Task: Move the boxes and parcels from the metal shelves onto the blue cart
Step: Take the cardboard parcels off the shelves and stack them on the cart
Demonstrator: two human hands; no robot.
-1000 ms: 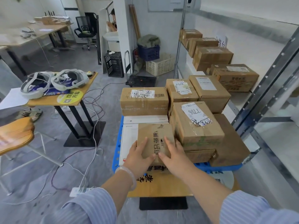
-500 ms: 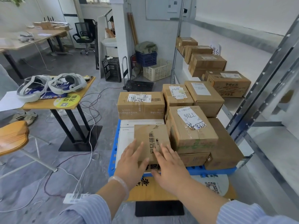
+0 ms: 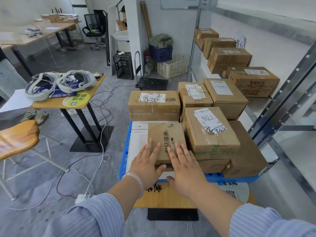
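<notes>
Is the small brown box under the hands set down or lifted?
Set down: small brown box lies flat on white box, left hand and right hand flat atop.

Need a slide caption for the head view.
Left hand and right hand spread flat over a small cardboard box on the blue cart, metal shelves alongside.

Stacked cardboard boxes (image 3: 212, 134) fill the far and right sides of the blue cart (image 3: 123, 161), close against the metal shelf upright (image 3: 277, 101), while the floor (image 3: 119, 106) to its left lies open apart from loose cables (image 3: 102, 146).
</notes>
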